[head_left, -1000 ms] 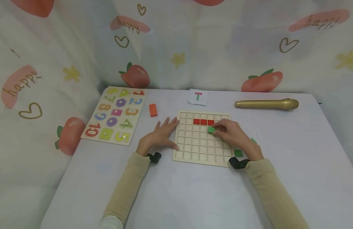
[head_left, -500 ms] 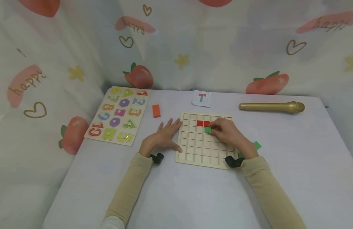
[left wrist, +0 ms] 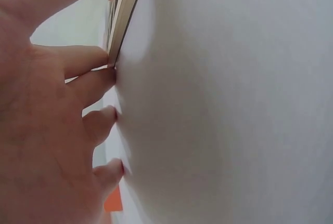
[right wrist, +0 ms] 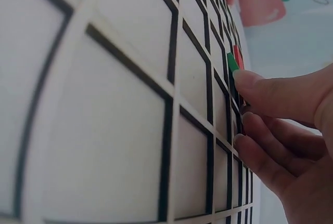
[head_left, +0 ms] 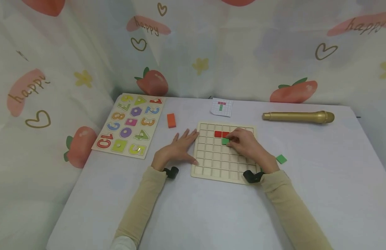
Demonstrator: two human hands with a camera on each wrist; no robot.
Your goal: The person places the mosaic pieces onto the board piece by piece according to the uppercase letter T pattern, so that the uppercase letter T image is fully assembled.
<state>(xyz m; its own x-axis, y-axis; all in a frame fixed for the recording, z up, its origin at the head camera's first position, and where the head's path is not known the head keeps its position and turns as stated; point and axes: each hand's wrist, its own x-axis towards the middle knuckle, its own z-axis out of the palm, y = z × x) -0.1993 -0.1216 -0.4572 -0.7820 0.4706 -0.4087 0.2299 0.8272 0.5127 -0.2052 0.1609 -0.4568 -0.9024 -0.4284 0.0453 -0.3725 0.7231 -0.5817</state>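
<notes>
A wooden grid board [head_left: 211,163] lies on the table, red square tiles [head_left: 218,134] sitting in one of its upper rows. My right hand [head_left: 247,144] pinches a green square tile [head_left: 225,141] between thumb and fingers, just below the red row; the hand covers part of that row. In the right wrist view the green tile [right wrist: 233,62] shows beyond the thumb tip, close over the grid. With fingers spread, my left hand [head_left: 178,151] rests at the board's left edge, and in the left wrist view its fingertips touch the board's side [left wrist: 125,18] and the tabletop.
A loose green tile [head_left: 281,159] lies right of the board. Behind the board is a paper card [head_left: 221,107] with a red and green T pattern. An orange block [head_left: 171,121] and a number puzzle board [head_left: 130,126] are at left, a gold microphone [head_left: 298,117] at back right.
My right hand has shifted left with the green tile, from under the right end of the red row toward its middle. The left hand stays at the board's edge. The head view has shifted slightly.
</notes>
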